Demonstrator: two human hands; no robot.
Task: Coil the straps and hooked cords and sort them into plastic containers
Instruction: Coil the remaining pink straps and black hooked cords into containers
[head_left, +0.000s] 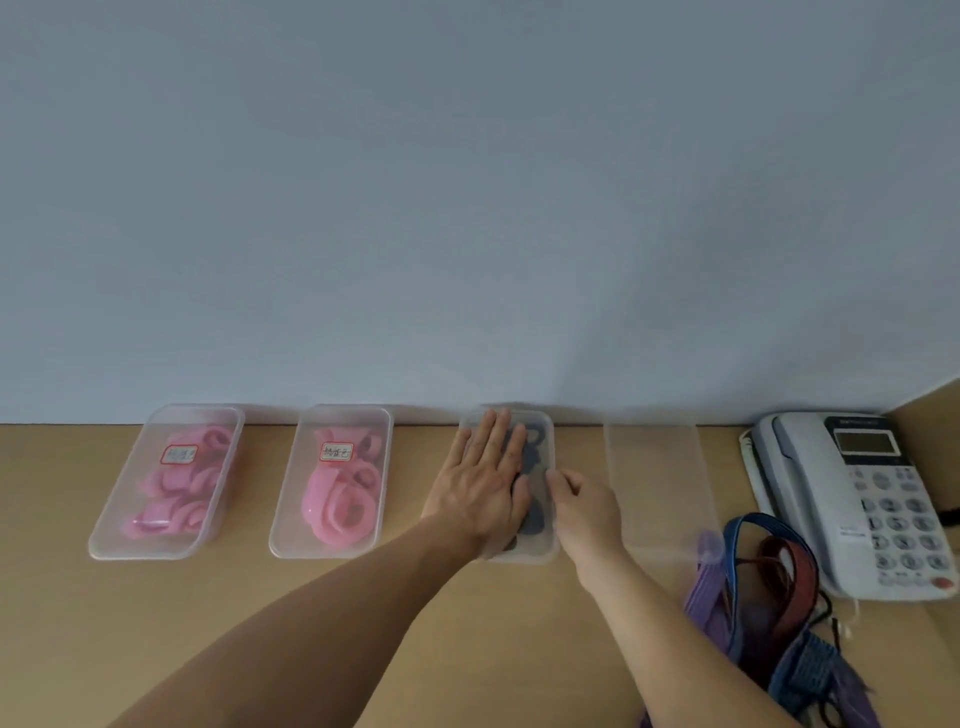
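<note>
The clear rectangular plastic container of dark coils (527, 558) sits third in a row along the back of the tan wooden desk (363, 597), close under the pale blue wall (467, 208); its long axis runs from the person toward that wall, a short end at the wall, parallel to its neighbours. The left hand (480, 486) lies flat on its top, fingers straight and spread, pressing and not gripping; the right hand (589, 506) sits at the right long edge with fingers curled onto the rim, apparently gripping it.

The step in hand looks like seating a lid, though the frosted top is too blurred to be sure; to do it well, the flat palm should hold the box steady against the desk while the right fingers work along the rim, corner by corner, so no coil springs up and jams the seal.

To the left stand two clear plastic containers of pink coiled straps (278, 548), each with a red-bordered label; just right lies a fourth clear plastic piece (654, 488), tray or lid I cannot tell. A loose pile of purple, blue and red straps (769, 597) waits near the right forearm, touching the grey desk telephone (862, 499) or just beside it; much sorting likely remains.
</note>
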